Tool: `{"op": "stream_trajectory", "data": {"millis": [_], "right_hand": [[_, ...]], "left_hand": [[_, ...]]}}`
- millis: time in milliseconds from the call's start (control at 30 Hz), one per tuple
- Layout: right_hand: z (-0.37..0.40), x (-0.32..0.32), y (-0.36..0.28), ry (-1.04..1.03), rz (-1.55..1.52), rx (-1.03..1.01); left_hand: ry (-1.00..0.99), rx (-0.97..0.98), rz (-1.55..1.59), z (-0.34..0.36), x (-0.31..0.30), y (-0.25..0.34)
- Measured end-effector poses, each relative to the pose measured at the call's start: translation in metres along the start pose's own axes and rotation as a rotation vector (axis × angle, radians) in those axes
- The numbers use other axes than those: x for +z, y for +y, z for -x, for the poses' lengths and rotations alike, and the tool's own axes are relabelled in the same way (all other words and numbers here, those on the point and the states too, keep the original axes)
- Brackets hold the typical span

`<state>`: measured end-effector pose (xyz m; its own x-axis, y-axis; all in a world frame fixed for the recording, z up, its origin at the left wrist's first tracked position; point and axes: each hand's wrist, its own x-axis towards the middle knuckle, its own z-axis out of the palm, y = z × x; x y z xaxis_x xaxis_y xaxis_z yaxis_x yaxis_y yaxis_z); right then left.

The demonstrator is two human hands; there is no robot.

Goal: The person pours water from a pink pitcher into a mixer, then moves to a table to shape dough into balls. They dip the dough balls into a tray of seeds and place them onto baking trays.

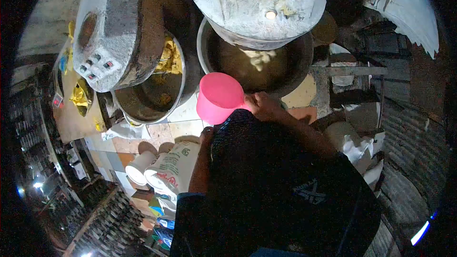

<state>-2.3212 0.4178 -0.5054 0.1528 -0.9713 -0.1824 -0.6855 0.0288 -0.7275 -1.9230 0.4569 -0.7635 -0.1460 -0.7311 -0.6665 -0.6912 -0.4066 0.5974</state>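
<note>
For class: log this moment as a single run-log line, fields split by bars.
right hand: holds pink dipper | left hand: near dipper, contact unclear | left bowl: yellow mass inside

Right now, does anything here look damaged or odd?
The left mixer and right mixer look patchy and dark-marked, perhaps worn or dirty. The white sheeting at upper right has a jagged lower edge, possibly torn.

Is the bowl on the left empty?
No, not empty: yellow clumps show inside the bowl, though the machine above hides part of it.
</note>
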Motion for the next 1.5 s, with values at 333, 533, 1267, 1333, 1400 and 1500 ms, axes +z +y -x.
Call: {"op": "stream_trajectory", "data": {"millis": [333,533,1267,1333,1400,1500], "right_hand": [[-0.003,-0.002,-0.003,-0.082,-0.227,0.225],[-0.008,-0.02,-0.015,-0.14,-0.237,0.109],[-0.01,0.006,0.008,0.03,-0.22,0.013],[-0.011,-0.032,-0.023,-0.023,-0.335,0.124],[-0.012,-0.043,-0.031,-0.076,-0.448,0.235],[-0.014,-0.025,-0.013,-0.169,-0.224,0.244]], "left_hand": [[0.0,-0.087,-0.192,0.023,-0.011,0.063],[0.013,-0.154,-0.261,0.013,-0.008,0.041],[0.086,-0.054,-0.108,-0.001,0.001,0.001],[0.053,-0.02,0.072,-0.01,0.007,-0.021],[0.097,-0.038,-0.125,-0.012,0.012,-0.022],[0.028,-0.1,-0.185,-0.003,0.005,-0.003]]}}
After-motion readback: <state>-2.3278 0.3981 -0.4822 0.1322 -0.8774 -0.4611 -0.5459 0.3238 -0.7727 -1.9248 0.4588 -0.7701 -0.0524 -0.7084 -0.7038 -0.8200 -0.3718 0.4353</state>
